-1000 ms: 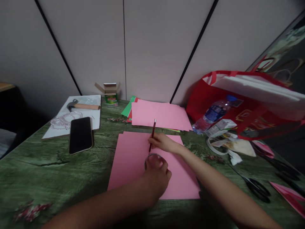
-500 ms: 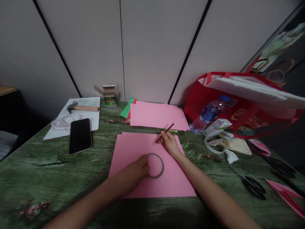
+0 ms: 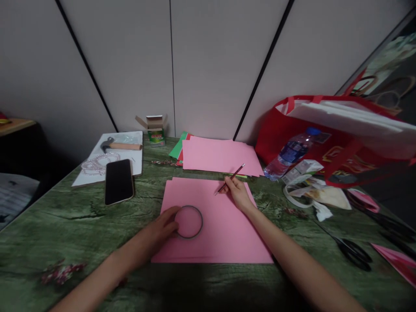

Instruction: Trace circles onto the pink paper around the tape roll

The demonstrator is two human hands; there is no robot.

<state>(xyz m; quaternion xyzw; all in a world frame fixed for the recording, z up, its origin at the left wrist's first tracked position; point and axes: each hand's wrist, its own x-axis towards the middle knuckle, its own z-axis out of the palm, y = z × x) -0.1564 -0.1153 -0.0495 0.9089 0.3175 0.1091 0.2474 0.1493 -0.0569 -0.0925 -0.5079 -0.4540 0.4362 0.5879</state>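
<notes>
In the head view, my left hand (image 3: pixel 164 225) grips the left edge of a thin, dark-rimmed ring (image 3: pixel 202 222) between thumb and fingers. The ring is over the left part of the pink paper (image 3: pixel 224 236); whether it touches the sheet I cannot tell. Pink surface shows through its middle. My right hand (image 3: pixel 236 190) has its fingers closed round a dark red pencil (image 3: pixel 237 171), held at a slant. The pencil's lower end points down-left above the upper part of the paper. A second sheet edge peeks out at the paper's top.
More pink sheets (image 3: pixel 221 156) lie behind, near the wall. At left are a phone (image 3: pixel 119 182), a hammer (image 3: pixel 123 146) and a small open box (image 3: pixel 156 136). On the right stand a red bag (image 3: pixel 269 125) and a water bottle (image 3: pixel 292 151), with scissors (image 3: pixel 354 253) nearer me.
My left hand has moved the ring leftward across the pink paper. My right hand keeps hold of the pencil in nearly the same place over the sheet. The camera view has shifted slightly.
</notes>
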